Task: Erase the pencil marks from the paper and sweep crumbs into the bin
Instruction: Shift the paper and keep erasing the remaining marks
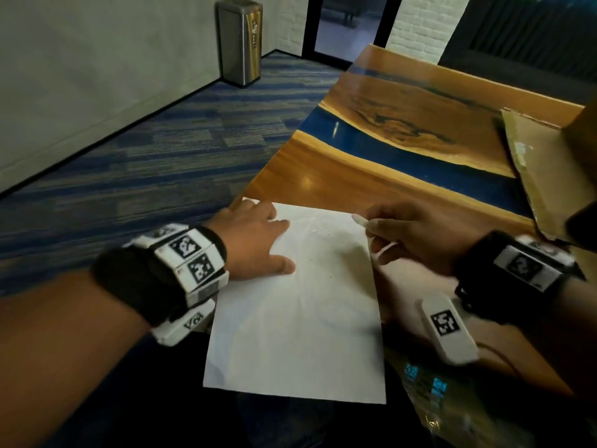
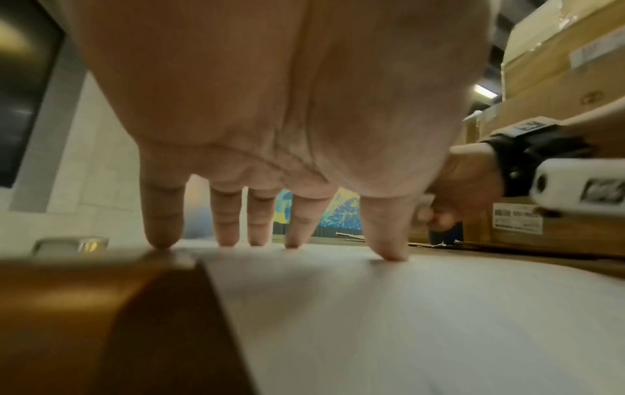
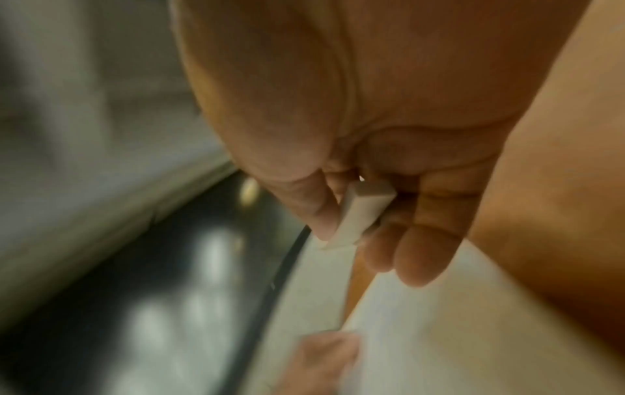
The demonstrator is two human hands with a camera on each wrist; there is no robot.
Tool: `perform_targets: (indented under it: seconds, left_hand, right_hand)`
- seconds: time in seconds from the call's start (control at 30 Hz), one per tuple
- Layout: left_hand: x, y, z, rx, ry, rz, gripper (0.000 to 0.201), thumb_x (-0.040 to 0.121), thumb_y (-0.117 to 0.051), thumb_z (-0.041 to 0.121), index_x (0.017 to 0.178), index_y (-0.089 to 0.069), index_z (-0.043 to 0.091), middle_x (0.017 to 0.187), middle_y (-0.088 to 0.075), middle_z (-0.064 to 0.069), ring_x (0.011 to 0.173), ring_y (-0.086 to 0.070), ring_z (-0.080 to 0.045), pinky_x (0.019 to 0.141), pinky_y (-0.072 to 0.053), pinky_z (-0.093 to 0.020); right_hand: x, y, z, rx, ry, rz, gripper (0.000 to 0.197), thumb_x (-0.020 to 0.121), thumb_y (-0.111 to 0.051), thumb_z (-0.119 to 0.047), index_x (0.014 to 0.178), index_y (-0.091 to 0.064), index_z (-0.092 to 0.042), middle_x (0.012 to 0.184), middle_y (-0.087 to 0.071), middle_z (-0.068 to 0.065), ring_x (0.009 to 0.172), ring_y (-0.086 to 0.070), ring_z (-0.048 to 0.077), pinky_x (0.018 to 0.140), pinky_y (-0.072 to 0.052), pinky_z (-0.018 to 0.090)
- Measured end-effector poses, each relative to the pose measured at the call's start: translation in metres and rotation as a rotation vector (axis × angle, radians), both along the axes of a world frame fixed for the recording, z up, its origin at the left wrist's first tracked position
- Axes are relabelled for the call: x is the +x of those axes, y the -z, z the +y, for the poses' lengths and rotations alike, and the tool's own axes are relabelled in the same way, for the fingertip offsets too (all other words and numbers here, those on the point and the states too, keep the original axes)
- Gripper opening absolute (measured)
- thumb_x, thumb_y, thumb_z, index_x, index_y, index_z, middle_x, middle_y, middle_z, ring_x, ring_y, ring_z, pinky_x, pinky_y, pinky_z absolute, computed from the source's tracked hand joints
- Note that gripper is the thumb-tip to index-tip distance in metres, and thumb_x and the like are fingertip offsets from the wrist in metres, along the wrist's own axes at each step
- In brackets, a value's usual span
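A white sheet of paper (image 1: 300, 312) lies at the near corner of the wooden table (image 1: 355, 163), its near end hanging over the table's edge. Faint pencil marks and dark crumbs (image 1: 323, 236) show near its far end. My left hand (image 1: 255, 240) lies flat with spread straight fingers (image 2: 162, 224) pressing the paper's (image 2: 405, 320) far left corner. My right hand (image 1: 407, 234) hovers over the paper's right edge and pinches a white eraser (image 1: 360, 220) between thumb and fingers (image 3: 419, 256); the eraser (image 3: 355, 216) is off the paper. A steel bin (image 1: 240, 40) stands on the floor, far left.
Flattened cardboard (image 1: 536, 169) lies on the table at the right. A crinkled plastic wrapper (image 1: 429, 392) sits at the near right. Stacked cardboard boxes (image 2: 558, 88) rise behind the right hand. Blue carpet (image 1: 145, 150) spans between table and bin.
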State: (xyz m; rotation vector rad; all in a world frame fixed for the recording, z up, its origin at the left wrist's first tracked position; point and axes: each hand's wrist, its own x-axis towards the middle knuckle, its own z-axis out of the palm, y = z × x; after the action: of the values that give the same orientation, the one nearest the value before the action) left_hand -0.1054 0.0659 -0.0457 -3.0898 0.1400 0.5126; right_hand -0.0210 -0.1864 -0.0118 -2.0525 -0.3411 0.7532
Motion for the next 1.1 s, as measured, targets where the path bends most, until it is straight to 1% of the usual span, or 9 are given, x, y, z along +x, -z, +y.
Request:
perform_targets:
  seconds: [0.1, 0.27, 0.4, 0.47, 0.53, 0.67, 0.8, 0.87, 1.1]
  left_hand:
    - [-0.009, 0.01, -0.001, -0.061, -0.06, -0.011, 0.084, 0.09, -0.036, 0.076, 0.159, -0.014, 0.034, 0.165, -0.01, 0.003, 0.15, -0.01, -0.024, 0.117, -0.019, -0.047]
    - [-0.012, 0.012, 0.002, -0.084, -0.056, -0.008, 0.077, 0.095, -0.036, 0.069, 0.159, -0.01, 0.035, 0.167, -0.004, 0.006, 0.152, -0.003, -0.02, 0.12, -0.012, -0.043]
    - [-0.012, 0.01, 0.002, -0.099, -0.055, 0.012, 0.08, 0.094, -0.037, 0.071, 0.16, -0.01, 0.035, 0.168, -0.004, 0.006, 0.153, -0.003, -0.019, 0.12, -0.012, -0.044]
    - [-0.013, 0.01, 0.002, -0.107, -0.059, 0.018, 0.079, 0.094, -0.037, 0.07, 0.16, -0.01, 0.035, 0.168, -0.003, 0.006, 0.153, -0.003, -0.019, 0.12, -0.011, -0.044]
    - [-0.012, 0.011, 0.002, -0.11, -0.061, 0.009, 0.079, 0.095, -0.037, 0.07, 0.16, -0.01, 0.035, 0.168, -0.003, 0.006, 0.153, -0.003, -0.02, 0.121, -0.012, -0.045]
    - [-0.01, 0.013, 0.001, -0.106, -0.037, -0.002, 0.075, 0.094, -0.039, 0.069, 0.158, -0.014, 0.038, 0.168, -0.005, 0.006, 0.154, -0.004, -0.019, 0.122, -0.013, -0.048]
    - [-0.009, 0.009, 0.002, -0.118, -0.009, 0.028, 0.068, 0.096, -0.042, 0.064, 0.156, -0.019, 0.042, 0.168, -0.004, 0.011, 0.154, -0.002, -0.015, 0.122, -0.008, -0.052]
    - [-0.006, 0.006, 0.001, -0.117, 0.026, 0.048, 0.062, 0.098, -0.044, 0.06, 0.154, -0.021, 0.044, 0.168, -0.004, 0.011, 0.153, -0.001, -0.014, 0.122, -0.008, -0.054]
    - [0.012, -0.012, -0.02, -0.029, 0.13, 0.011, 0.061, 0.101, -0.045, 0.029, 0.145, -0.024, 0.065, 0.131, -0.037, 0.003, 0.12, -0.038, -0.022, 0.1, -0.037, -0.04]
  right_hand:
    - [-0.047, 0.014, 0.019, 0.478, 0.136, 0.362, 0.022, 0.097, -0.051, -0.004, 0.115, -0.059, 0.004, 0.096, -0.062, 0.017, 0.084, -0.066, 0.027, 0.074, -0.057, 0.04]
    - [-0.073, 0.048, 0.041, 0.571, 0.002, 0.655, 0.024, 0.1, -0.043, -0.004, 0.121, -0.053, -0.005, 0.13, -0.059, 0.025, 0.119, -0.059, 0.042, 0.105, -0.041, 0.059]
    - [-0.014, 0.042, 0.008, 0.773, 0.474, 0.512, 0.017, 0.096, -0.043, -0.007, 0.11, -0.052, -0.006, 0.136, -0.055, 0.027, 0.114, -0.064, 0.04, 0.093, -0.054, 0.051]
    - [0.006, 0.038, -0.004, 0.83, 0.71, 0.425, 0.03, 0.095, -0.047, -0.012, 0.123, -0.052, -0.006, 0.134, -0.059, 0.021, 0.107, -0.069, 0.034, 0.081, -0.06, 0.046]
    - [-0.001, 0.037, 0.003, 0.851, 0.616, 0.475, 0.032, 0.096, -0.045, -0.013, 0.126, -0.051, -0.005, 0.128, -0.063, 0.019, 0.106, -0.069, 0.033, 0.079, -0.059, 0.045]
    - [-0.045, 0.047, 0.038, 0.692, 0.256, 0.541, 0.018, 0.099, -0.042, -0.007, 0.113, -0.053, -0.009, 0.127, -0.06, 0.029, 0.109, -0.063, 0.045, 0.094, -0.052, 0.057]
    - [-0.018, 0.036, 0.019, 0.699, 0.532, 0.334, 0.016, 0.099, -0.042, -0.007, 0.111, -0.053, -0.01, 0.125, -0.06, 0.026, 0.103, -0.067, 0.04, 0.086, -0.057, 0.054]
    - [-0.005, 0.018, 0.003, 0.508, 0.498, 0.092, 0.016, 0.1, -0.045, -0.009, 0.113, -0.055, -0.011, 0.121, -0.065, 0.019, 0.104, -0.069, 0.035, 0.086, -0.057, 0.05]
    - [-0.023, -0.011, 0.0, -0.381, -0.42, -0.55, 0.02, 0.098, -0.045, -0.042, 0.109, -0.058, -0.033, 0.1, -0.067, -0.013, 0.088, -0.064, 0.004, 0.081, -0.056, 0.028]
